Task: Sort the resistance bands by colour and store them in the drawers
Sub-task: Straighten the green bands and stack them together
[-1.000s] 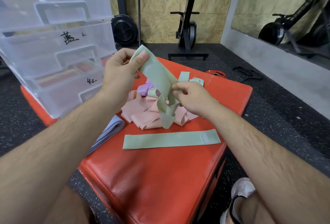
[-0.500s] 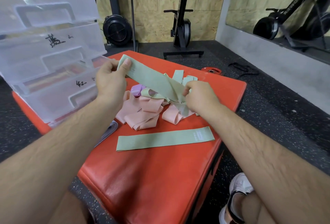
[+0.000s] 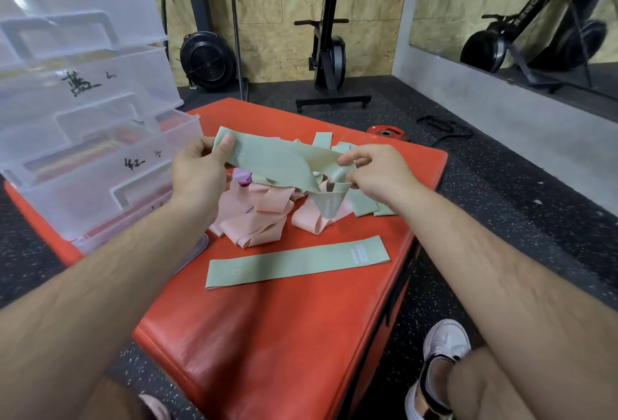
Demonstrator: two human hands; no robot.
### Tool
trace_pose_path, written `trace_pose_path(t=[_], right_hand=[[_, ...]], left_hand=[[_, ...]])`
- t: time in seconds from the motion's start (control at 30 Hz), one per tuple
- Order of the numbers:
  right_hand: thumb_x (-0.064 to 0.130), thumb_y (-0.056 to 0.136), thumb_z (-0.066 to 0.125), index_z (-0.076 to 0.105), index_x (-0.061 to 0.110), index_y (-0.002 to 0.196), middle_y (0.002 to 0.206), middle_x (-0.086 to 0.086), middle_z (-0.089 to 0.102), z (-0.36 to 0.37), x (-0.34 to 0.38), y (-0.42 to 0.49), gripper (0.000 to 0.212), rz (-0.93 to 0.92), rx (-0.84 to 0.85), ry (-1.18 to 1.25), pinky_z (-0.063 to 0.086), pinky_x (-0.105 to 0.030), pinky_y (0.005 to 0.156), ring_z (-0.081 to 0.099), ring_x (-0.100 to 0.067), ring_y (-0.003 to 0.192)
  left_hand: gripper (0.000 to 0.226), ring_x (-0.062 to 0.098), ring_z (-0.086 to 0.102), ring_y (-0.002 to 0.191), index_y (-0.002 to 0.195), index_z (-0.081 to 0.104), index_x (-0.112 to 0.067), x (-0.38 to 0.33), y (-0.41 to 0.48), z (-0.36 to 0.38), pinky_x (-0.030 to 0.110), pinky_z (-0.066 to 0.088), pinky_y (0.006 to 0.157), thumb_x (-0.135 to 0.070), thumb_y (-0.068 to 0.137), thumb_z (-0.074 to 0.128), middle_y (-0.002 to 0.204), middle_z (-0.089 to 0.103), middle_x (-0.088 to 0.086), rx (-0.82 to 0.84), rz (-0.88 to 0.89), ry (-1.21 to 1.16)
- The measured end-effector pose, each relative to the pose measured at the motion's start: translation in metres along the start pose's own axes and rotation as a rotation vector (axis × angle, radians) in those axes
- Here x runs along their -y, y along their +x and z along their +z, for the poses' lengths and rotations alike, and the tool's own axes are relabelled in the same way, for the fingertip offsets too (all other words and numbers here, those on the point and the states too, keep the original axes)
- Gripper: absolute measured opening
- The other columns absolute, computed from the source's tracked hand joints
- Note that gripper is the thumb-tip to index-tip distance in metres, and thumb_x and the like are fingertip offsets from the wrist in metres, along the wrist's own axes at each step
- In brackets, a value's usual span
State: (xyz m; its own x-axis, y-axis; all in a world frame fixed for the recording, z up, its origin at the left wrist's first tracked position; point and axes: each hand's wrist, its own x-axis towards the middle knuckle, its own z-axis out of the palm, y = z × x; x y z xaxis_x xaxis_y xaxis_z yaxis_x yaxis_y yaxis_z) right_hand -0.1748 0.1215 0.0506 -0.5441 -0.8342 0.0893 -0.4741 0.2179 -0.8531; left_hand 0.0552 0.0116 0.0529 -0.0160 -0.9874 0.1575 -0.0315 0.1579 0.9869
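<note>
**Q:** What does the head view show of the band in hand?

**A:** A pale green band is held in the air above the middle of the red padded block, spanning both hands. The left hand pinches one end, with the thumb on top and the fingers curled behind. The right hand pinches the other end, where the strip twists and a folded tail droops toward the pile.

**Q:** Where do the other bands lie?

**A:** The pink bands are heaped at the block's middle, under the hands. A purple band lies among them, and more green bands lie toward the far edge. One flat green band lies alone between the heap and the near edge. The clear drawers stand at the far-left corner, each marked by hand. Coloured strips show dimly through the lowest drawer.

**Q:** How is the held band likely to handle?

**A:** Judged from its sag and twist, it is light, thin, limp and elastic. It has no stiffness to keep its shape, so it follows whatever holds it.

**Q:** Where is it best taken hold of?

**A:** At the two ends, as here. A gentle pull apart should let the twist fall out and the loop lie flat. A single pinch at the middle would leave both ends dangling.

**Q:** What is the hazard?

**A:** The drooping tail hangs just beside the pink loops and could catch one and drag it along.
</note>
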Motion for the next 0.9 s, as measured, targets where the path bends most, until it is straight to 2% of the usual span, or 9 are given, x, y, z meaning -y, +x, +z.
trace_pose_path(t=[0.1,0.2,0.3,0.37,0.47,0.6,0.67,0.73,0.9], right_hand=[[-0.004,0.089,0.048,0.067,0.027,0.112,0.102,0.0,0.063,0.004,-0.002,-0.005,0.043,-0.063,-0.038,-0.326,0.041,-0.029,0.048,0.056,-0.02,0.067],[-0.003,0.087,0.044,0.061,0.024,0.112,0.098,-0.003,0.062,0.007,-0.003,-0.005,0.04,-0.034,-0.08,-0.386,0.037,-0.03,0.047,0.056,-0.024,0.068],[-0.005,0.086,0.046,0.06,0.025,0.099,0.099,-0.006,0.064,0.008,-0.004,0.0,0.036,0.021,-0.086,-0.062,0.061,-0.043,0.066,0.071,-0.027,0.075],[-0.011,0.089,0.043,0.059,0.02,0.097,0.101,-0.01,0.062,0.007,0.001,0.001,0.037,0.101,-0.074,0.261,0.064,-0.045,0.074,0.075,-0.028,0.078],[-0.015,0.093,0.039,0.055,0.012,0.108,0.101,-0.013,0.064,0.0,0.013,-0.002,0.034,0.243,-0.045,0.591,0.063,-0.038,0.068,0.074,-0.027,0.077],[-0.012,0.1,0.027,0.052,0.005,0.111,0.112,-0.023,0.065,-0.008,0.015,-0.002,0.032,0.414,0.13,0.97,0.061,-0.051,0.079,0.072,-0.034,0.089],[-0.011,0.1,0.025,0.057,0.002,0.11,0.105,-0.021,0.066,-0.01,0.013,-0.001,0.036,0.453,0.184,1.088,0.062,-0.049,0.078,0.07,-0.028,0.079],[-0.008,0.1,0.028,0.059,0.001,0.121,0.104,-0.021,0.064,-0.013,0.012,0.002,0.038,0.475,0.182,1.13,0.063,-0.037,0.062,0.063,-0.025,0.078],[0.01,0.093,0.063,0.056,-0.001,0.132,0.126,-0.015,0.059,-0.021,0.006,0.004,0.041,0.425,0.289,1.051,0.056,-0.03,0.057,0.064,-0.022,0.084]], left_hand=[[0.019,0.017,0.061,0.069,0.087,0.069,-0.019,-0.001,-0.005,0.003,0.037,0.054,0.069,-0.037,0.092,0.067,0.09,0.072,0.006,0.066,0.033,-0.036],[0.016,0.013,0.061,0.072,0.086,0.068,-0.02,-0.001,-0.014,0.01,0.025,0.053,0.063,-0.034,0.094,0.066,0.09,0.07,0.006,0.116,0.081,-0.033],[0.016,0.008,0.061,0.067,0.087,0.067,-0.02,0.001,-0.017,0.013,0.023,0.051,0.06,-0.034,0.095,0.065,0.088,0.07,0.003,0.104,0.076,-0.033],[0.017,0.004,0.06,0.056,0.088,0.066,-0.019,0.002,-0.015,0.01,0.023,0.05,0.059,-0.033,0.096,0.063,0.084,0.07,0.001,0.086,0.041,-0.03],[0.018,0.003,0.059,0.046,0.093,0.064,-0.012,0.004,-0.01,0.005,0.022,0.049,0.055,-0.029,0.098,0.061,0.078,0.067,0.001,0.057,-0.005,-0.056],[0.018,0.002,0.06,0.046,0.099,0.06,-0.006,0.008,-0.006,0.001,0.019,0.05,0.051,-0.024,0.098,0.061,0.081,0.066,0.005,0.064,-0.053,-0.059],[0.016,0.002,0.061,0.047,0.093,0.06,-0.008,0.008,-0.005,-0.001,0.02,0.051,0.053,-0.024,0.099,0.06,0.081,0.066,0.005,0.071,-0.069,-0.059],[0.015,0.002,0.061,0.044,0.089,0.06,-0.011,0.008,-0.005,-0.002,0.019,0.05,0.051,-0.023,0.099,0.06,0.078,0.065,0.003,0.06,-0.085,-0.08],[0.016,0.01,0.058,0.053,0.089,0.063,-0.015,0.009,0.0,-0.012,0.024,0.048,0.056,-0.028,0.098,0.061,0.078,0.065,0.001,0.026,-0.112,-0.063]])
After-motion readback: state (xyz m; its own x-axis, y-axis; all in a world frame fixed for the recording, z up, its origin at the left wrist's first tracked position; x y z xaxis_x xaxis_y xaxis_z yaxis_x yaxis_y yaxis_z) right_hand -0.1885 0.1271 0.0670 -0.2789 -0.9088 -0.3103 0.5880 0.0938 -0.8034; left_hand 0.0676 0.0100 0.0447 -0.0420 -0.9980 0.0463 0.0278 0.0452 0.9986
